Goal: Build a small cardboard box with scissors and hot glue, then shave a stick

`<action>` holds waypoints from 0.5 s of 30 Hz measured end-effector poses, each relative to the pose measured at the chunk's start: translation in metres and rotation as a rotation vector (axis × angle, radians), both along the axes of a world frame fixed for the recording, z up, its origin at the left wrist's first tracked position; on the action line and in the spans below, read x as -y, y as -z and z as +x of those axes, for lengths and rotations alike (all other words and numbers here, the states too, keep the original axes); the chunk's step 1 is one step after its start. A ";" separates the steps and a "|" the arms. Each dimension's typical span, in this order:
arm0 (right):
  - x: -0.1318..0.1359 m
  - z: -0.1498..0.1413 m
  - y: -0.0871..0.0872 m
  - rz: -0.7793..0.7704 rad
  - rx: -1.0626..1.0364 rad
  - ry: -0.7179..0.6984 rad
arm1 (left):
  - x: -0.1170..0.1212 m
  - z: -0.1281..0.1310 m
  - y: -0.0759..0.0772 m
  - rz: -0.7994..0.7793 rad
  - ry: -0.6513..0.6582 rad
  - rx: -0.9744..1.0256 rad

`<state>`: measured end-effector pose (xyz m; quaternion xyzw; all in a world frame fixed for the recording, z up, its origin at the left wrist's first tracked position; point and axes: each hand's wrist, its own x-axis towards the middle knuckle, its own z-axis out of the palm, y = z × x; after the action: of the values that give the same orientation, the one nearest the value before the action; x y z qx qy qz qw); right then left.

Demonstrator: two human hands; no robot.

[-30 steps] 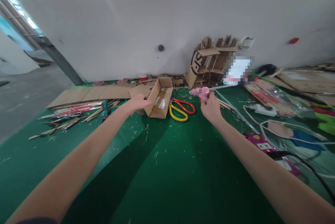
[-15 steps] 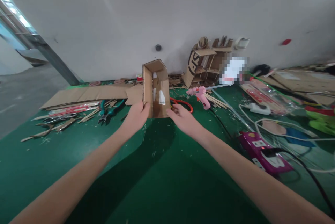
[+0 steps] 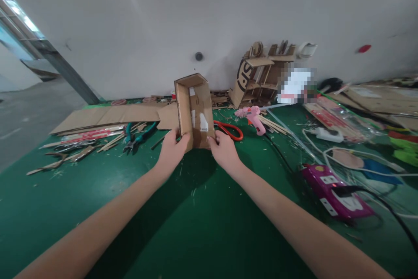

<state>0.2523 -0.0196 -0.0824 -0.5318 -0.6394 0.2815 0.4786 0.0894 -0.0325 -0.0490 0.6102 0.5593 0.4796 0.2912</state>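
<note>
Between my two hands a cardboard box (image 3: 201, 113) is tilted up, its open side facing me; white label pieces show on its inner panel. My left hand (image 3: 174, 149) grips the lower left edge, thumb on the inside. At the lower right edge my right hand (image 3: 224, 149) pinches the cardboard. Behind that hand lie red-handled scissors (image 3: 233, 132), partly hidden by the hand and the box. A pink hot glue gun (image 3: 253, 118) rests on the table to the right, with a clear glue stick poking out of its back.
A cardboard shelf (image 3: 251, 81) stands against the white wall (image 3: 146, 31). Left on the green table (image 3: 196, 235) are teal-handled pliers (image 3: 137, 136), flat cardboard (image 3: 107, 118) and wooden sticks. A purple power strip (image 3: 336, 192) with cables lies at right.
My right hand has put the glue gun down on the table and taken hold of the box's right edge. The box has been lifted and tipped up toward me.
</note>
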 end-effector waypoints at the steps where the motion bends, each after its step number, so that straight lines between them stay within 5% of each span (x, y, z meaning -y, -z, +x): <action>1: 0.001 0.000 0.001 0.003 -0.002 0.005 | 0.000 0.000 0.001 -0.010 0.041 0.080; 6: 0.001 0.000 0.002 -0.011 -0.026 -0.010 | -0.001 0.002 0.003 -0.156 0.106 0.382; 15: 0.003 0.001 0.003 -0.023 -0.019 0.001 | -0.001 0.003 -0.001 -0.317 0.062 0.411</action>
<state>0.2528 -0.0227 -0.0850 -0.5347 -0.6315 0.2936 0.4786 0.0921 -0.0313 -0.0479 0.4635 0.5377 0.4907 0.5052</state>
